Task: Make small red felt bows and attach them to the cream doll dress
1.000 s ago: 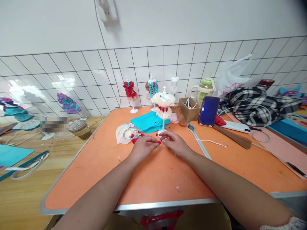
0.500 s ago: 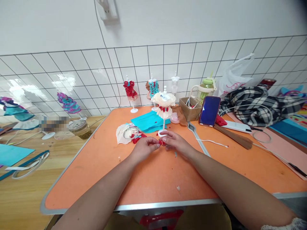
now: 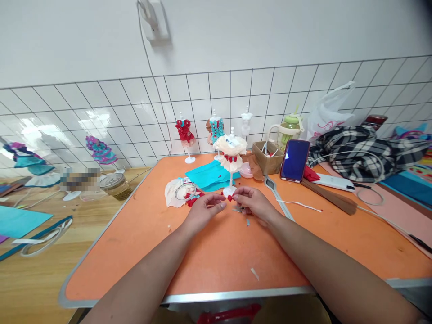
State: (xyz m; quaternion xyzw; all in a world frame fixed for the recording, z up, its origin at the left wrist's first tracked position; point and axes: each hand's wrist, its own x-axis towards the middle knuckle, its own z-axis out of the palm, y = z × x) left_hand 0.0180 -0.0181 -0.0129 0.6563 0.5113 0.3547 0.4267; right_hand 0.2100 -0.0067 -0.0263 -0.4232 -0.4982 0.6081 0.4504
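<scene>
A small red piece (image 3: pixel 230 198) shows between my two hands, by the base of a white mini dress stand (image 3: pixel 231 155) with cream ruffles and a red band. My right hand (image 3: pixel 252 202) has its fingers curled at the right edge of that piece, with a small metallic tool (image 3: pixel 238 209) under the fingers. To the left, my left hand (image 3: pixel 206 211) has thumb and forefinger apart, with nothing seen between them. Blue paper (image 3: pixel 211 176) lies behind. A glass lid (image 3: pixel 185 191) rests on cream and red scraps left of the stand.
Three more mini stands (image 3: pixel 185 135) are by the tiled wall. A cardboard box (image 3: pixel 268 157), a phone (image 3: pixel 294 160), a green-lidded bottle (image 3: pixel 289 130) and checked cloth (image 3: pixel 354 150) are right. A jar (image 3: pixel 116 185) is left.
My hands have moved apart, and my left thumb and forefinger have opened. The metallic tool now shows under my right hand. The view has shifted slightly.
</scene>
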